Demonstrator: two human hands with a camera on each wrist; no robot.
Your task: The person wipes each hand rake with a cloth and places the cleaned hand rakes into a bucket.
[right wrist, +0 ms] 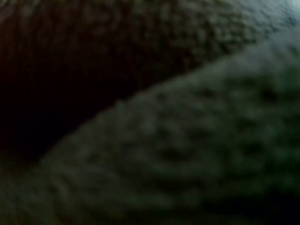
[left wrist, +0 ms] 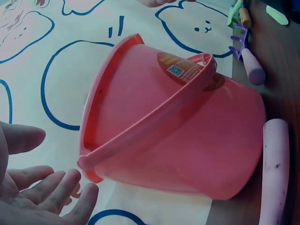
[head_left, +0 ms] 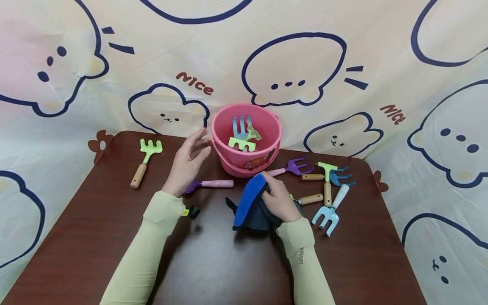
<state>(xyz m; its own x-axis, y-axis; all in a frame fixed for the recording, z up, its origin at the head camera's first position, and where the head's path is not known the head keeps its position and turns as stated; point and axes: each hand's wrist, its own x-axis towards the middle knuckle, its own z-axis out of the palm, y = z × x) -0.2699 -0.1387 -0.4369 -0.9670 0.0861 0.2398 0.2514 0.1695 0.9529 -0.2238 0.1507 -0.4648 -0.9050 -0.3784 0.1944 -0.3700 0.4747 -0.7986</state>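
My right hand point(head_left: 281, 198) grips a black-and-blue cloth item point(head_left: 252, 207) just above the table; a short black strap sticks out at its left. Its exact kind cannot be told, and in the right wrist view only dark, blurred fabric fills the picture. My left hand point(head_left: 188, 164), fingers extended and holding nothing, is beside the left of a pink bucket point(head_left: 224, 146). The left wrist view shows that hand point(left wrist: 44, 192) near the rim of the bucket point(left wrist: 211, 131). Inside the bucket, a blue fork head point(head_left: 240, 129) and light-green tool heads show.
On the left lies a light-green rake point(head_left: 151, 147) with a wooden handle. A purple tool with a pink handle point(head_left: 217, 184) lies before the bucket. Right of it are a purple rake point(head_left: 299, 166), a light-blue fork point(head_left: 328, 214) and several other hand tools. Patterned cloth hangs behind the table point(head_left: 95, 237).
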